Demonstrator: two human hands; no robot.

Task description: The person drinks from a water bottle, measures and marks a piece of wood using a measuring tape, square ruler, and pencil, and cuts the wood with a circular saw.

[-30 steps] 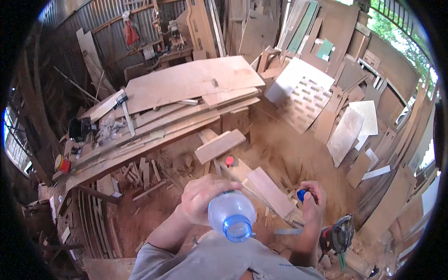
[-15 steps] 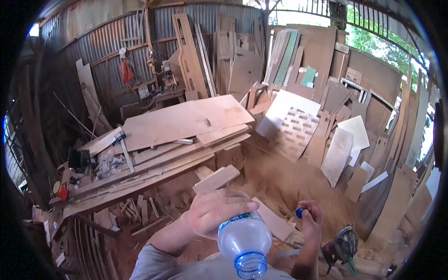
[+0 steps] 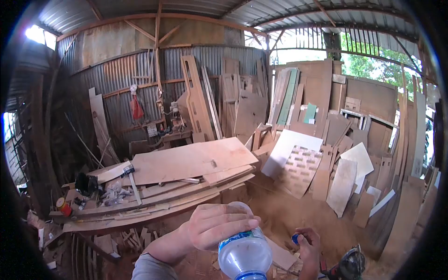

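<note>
My left hand is wrapped round a clear plastic water bottle with a blue-green label. The bottle tilts with its neck toward me, and its blue-rimmed mouth is partly cut off by the lower edge of the view. In my right hand, off to the right of the bottle, a small blue bottle cap is pinched between thumb and fingers. Whether liquid is inside the bottle is hard to make out.
A workbench stacked with boards stands ahead to the left. A dark power tool lies at lower right. Many panels lean against the back and right walls. Sawdust and wood scraps cover the floor.
The view has tipped upward, so more roof shows and the bench sits lower. The bottle's mouth has shifted down toward the frame's lower edge. Both hands keep their hold.
</note>
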